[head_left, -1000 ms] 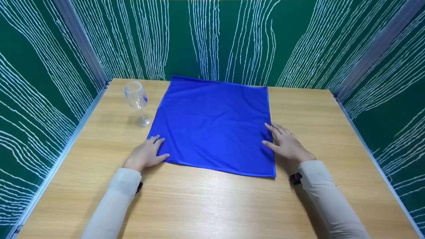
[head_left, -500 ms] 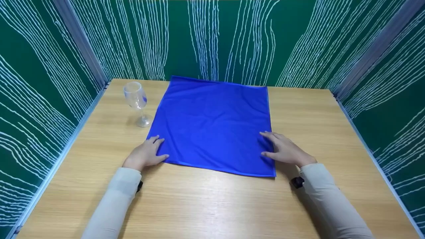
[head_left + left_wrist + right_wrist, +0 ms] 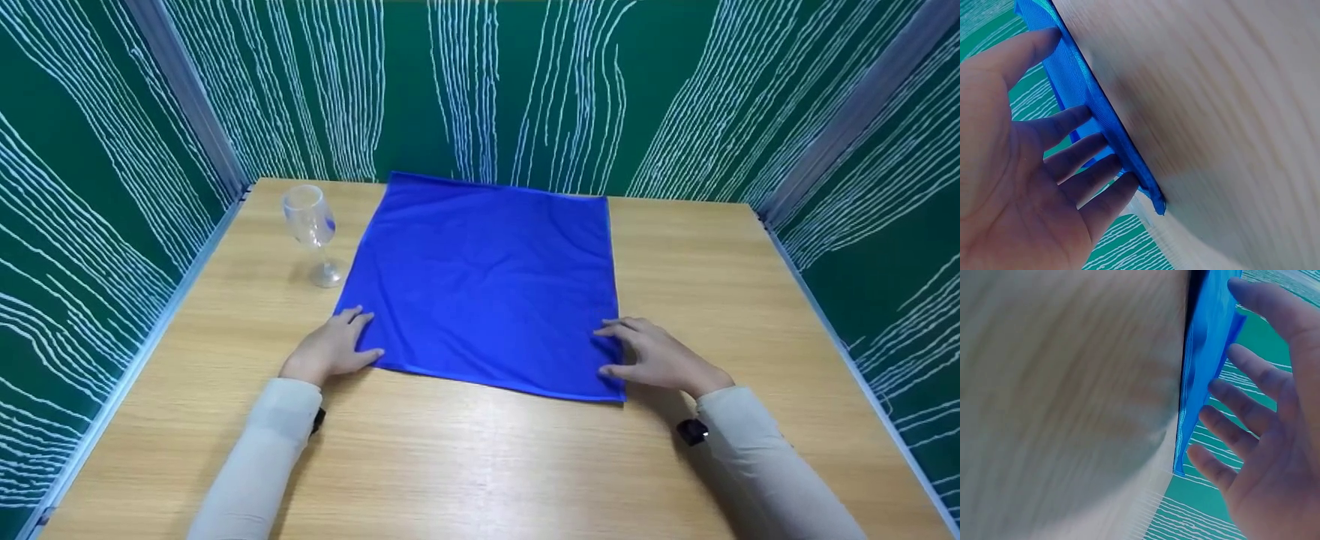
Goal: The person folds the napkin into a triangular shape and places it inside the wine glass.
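Tabletop (image 3: 487,465) flanks cloth (image 3: 487,277), right hand (image 3: 664,358) seemingly above edge.

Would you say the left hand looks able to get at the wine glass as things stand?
Probably yes: the left hand appears only to touch the blue cloth, and the wine glass stands just beyond that hand, nothing upright between.

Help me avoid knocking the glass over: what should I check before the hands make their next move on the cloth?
1. Cloth spread out: ok, with slight creases.
2. Glass upright: ok.
3. Glass off the cloth: ok, it stands beside the left edge, though close to it.
4. Left hand at the cloth: ok, touching near its near-left corner.
5. Right hand touching the cloth: cannot tell; it is over the right edge, towards the near-right corner.
6. Grip on the cloth: not ok, neither hand pinches it.
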### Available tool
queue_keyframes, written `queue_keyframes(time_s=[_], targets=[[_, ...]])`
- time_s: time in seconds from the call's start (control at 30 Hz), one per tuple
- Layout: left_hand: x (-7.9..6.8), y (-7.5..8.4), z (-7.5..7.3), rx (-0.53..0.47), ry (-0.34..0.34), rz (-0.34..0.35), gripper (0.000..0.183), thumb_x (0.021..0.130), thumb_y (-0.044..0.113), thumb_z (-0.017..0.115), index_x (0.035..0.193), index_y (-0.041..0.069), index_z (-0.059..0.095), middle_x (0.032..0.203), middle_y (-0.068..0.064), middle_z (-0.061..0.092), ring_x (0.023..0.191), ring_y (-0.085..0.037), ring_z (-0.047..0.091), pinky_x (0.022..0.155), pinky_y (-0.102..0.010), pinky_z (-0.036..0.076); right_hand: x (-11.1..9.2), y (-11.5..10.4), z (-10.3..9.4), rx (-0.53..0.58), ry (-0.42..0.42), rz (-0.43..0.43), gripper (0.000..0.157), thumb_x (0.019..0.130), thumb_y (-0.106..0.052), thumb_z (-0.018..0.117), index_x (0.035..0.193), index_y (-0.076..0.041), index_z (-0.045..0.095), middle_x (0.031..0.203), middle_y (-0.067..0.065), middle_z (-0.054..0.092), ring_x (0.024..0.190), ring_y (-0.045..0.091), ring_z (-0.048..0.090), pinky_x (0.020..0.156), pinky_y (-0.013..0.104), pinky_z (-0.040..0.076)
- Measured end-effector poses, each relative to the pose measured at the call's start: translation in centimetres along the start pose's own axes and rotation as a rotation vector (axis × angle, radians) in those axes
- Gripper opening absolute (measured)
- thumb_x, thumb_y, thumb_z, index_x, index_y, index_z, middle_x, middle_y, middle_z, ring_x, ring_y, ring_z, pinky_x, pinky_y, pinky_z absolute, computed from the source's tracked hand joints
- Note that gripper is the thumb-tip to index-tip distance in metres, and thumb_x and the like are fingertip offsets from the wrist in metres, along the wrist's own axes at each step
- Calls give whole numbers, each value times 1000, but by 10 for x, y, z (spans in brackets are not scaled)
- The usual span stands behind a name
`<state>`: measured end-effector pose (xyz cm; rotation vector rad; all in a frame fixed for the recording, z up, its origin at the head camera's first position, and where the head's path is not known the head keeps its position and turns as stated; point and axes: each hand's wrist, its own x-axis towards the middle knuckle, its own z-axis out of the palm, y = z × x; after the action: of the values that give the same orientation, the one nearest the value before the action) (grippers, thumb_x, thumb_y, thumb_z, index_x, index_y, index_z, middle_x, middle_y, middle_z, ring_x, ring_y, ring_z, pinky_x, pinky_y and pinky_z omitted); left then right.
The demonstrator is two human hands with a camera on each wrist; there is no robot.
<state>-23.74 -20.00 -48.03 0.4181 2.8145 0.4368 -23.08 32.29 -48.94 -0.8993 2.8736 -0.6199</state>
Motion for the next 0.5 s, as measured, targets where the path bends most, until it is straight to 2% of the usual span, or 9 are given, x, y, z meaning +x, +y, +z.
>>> queue_keyframes(time_s=[0.33,0.5], targets=[[1,-1,0,-10,-27,-13,77,98,45,60,154,0,33,161,-25,22,146,-45,22,116,-58,24,-9,1,3,21,-65,-32,69,76,-59,81,124,-10,68,138,17,55,130,40,47,108,57,38],[0,1,-2,-29,-20,-5,75,98,41,61,153,-2,35,159,-26,24,145,-45,24,116,-57,25,-14,0,3,-1,-52,-89,68,69,-62,85,113,-12,68,121,7,59,113,29,55,96,49,47]])
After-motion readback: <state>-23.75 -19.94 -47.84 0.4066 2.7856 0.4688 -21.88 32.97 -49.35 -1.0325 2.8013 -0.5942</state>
